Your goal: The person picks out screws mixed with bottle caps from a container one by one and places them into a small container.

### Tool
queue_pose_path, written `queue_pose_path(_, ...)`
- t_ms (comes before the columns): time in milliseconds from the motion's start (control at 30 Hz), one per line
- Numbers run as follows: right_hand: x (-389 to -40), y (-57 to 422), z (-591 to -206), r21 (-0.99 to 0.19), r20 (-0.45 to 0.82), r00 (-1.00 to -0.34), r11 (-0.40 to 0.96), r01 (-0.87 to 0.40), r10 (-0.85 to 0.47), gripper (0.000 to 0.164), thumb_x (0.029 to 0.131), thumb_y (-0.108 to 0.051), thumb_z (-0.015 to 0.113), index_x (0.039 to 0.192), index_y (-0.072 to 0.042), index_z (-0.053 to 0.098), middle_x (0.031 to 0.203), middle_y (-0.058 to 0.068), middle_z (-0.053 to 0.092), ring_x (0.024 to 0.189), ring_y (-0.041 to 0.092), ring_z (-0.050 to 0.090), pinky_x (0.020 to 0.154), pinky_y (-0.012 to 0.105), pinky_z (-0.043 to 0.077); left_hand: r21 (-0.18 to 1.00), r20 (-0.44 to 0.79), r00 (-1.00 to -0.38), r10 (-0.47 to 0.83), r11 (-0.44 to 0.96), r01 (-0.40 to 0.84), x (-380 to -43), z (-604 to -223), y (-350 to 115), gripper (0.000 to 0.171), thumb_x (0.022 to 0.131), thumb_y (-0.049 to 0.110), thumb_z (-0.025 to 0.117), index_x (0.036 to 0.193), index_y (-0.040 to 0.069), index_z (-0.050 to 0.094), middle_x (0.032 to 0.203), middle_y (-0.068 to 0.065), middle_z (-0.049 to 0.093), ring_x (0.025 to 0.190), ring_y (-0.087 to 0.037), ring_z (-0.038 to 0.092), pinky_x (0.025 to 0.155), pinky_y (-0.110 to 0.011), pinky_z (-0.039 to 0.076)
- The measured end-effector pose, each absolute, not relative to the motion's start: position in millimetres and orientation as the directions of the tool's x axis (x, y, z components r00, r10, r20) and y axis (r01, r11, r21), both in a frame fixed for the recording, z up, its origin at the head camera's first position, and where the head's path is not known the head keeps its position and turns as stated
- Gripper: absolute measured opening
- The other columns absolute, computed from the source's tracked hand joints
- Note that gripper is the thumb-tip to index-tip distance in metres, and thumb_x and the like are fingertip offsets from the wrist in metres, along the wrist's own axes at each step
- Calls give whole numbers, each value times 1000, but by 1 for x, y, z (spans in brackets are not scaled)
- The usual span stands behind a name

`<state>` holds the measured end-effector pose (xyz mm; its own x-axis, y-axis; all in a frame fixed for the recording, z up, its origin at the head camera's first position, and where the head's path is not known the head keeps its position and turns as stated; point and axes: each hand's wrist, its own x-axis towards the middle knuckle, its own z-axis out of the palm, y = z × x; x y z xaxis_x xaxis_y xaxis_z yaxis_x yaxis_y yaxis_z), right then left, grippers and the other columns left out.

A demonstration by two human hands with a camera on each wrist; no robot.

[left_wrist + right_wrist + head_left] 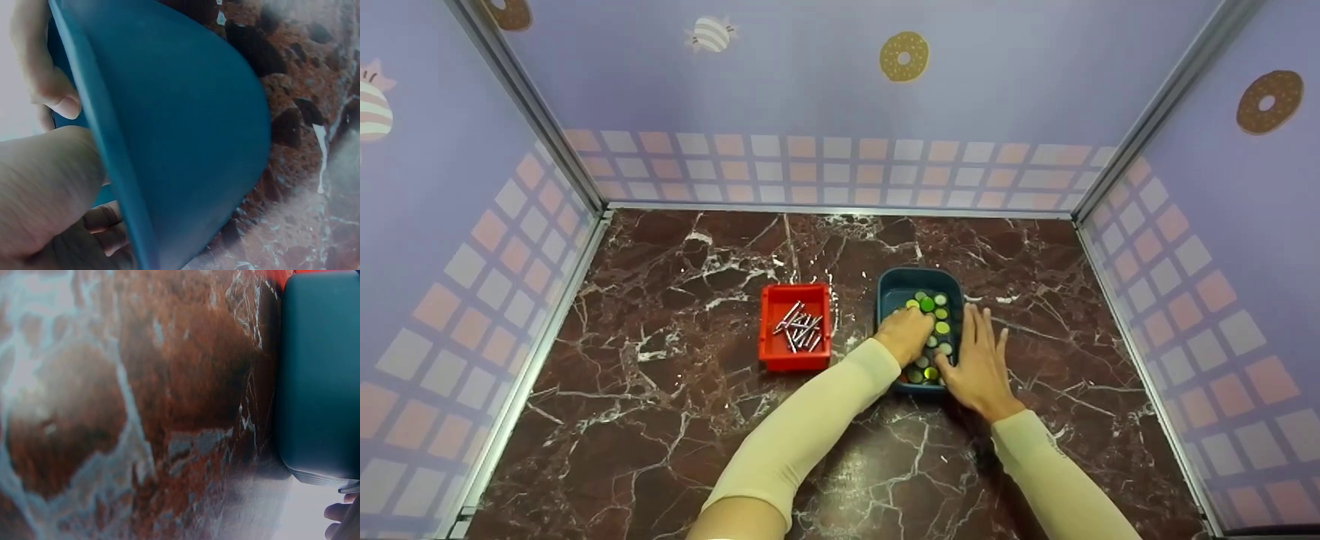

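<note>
A dark blue-green plastic bin (pixel 919 277) holds many small round discs (pixel 942 328), some green or yellow-green, others silvery. My left hand (pixel 907 331) reaches down into the bin among the discs. Its fingertips are hidden there, so whether they pinch one cannot be made out. In the left wrist view, the bin's outer wall (pixel 180 112) fills the middle, beside the hand. On the bin's right side, my right hand (pixel 981 367) rests with long fingers spread and its thumb over the rim. The right wrist view shows the bin's side (pixel 323 377) and a few fingertips (pixel 337 513) at the lower corner.
A red box (pixel 795 363) with several shiny metal pins (pixel 799 328) stands left of the bin. Both sit on a dark red marbled tabletop (pixel 660 405). Purple patterned panels (pixel 810 90) enclose the back and sides.
</note>
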<state>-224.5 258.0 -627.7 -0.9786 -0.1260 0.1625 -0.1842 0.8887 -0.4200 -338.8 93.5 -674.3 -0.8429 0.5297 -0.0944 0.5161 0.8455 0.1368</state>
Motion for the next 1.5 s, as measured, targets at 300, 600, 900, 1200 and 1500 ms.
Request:
queue_pose_path(300,-224,258,-627,-429,156,-980,886,-176,-119,104,108,-41,69,183,6,16,191,31,24,181,55,16,141,85,10,210,-187,-843,505,859,468,-349,-673,105,15,106,17,85,122,18,85,124,-8,86,108,-28,86,87,-48,74)
queue_pose_path(600,-226,260,-629,-433,155,-979,882,-186,-130,105,109,-46,66,184,5,14,192,31,22,180,56,15,141,86,9,187,-174,-882,439,894,408,-349,-671,109,13,111,19,80,120,20,88,118,-8,88,106,-29,87,88,-48,75)
queue_pose_path(900,-225,260,-630,-431,167,-977,881,-194,-134,105,107,-47,66,184,5,15,191,32,24,181,56,15,141,86,10,201,-165,-896,412,904,378,-349,-669,113,18,111,22,80,126,18,89,122,-7,89,105,-28,88,85,-47,75)
queue_pose_path(1200,-225,258,-628,-436,159,-979,880,-187,-129,106,108,-45,68,184,5,14,191,31,24,181,55,15,141,86,10,290,-125,-917,380,897,333,-332,-639,98,17,102,15,88,119,15,87,125,-12,86,112,-28,85,93,-43,72)
queue_pose_path(1500,-225,258,-629,-440,156,-980,880,-182,-124,105,108,-43,69,184,5,15,191,31,25,181,56,16,141,86,10,369,-153,-898,413,866,336,-283,-535,66,21,100,4,87,120,3,80,120,-14,83,109,-28,81,92,-41,68)
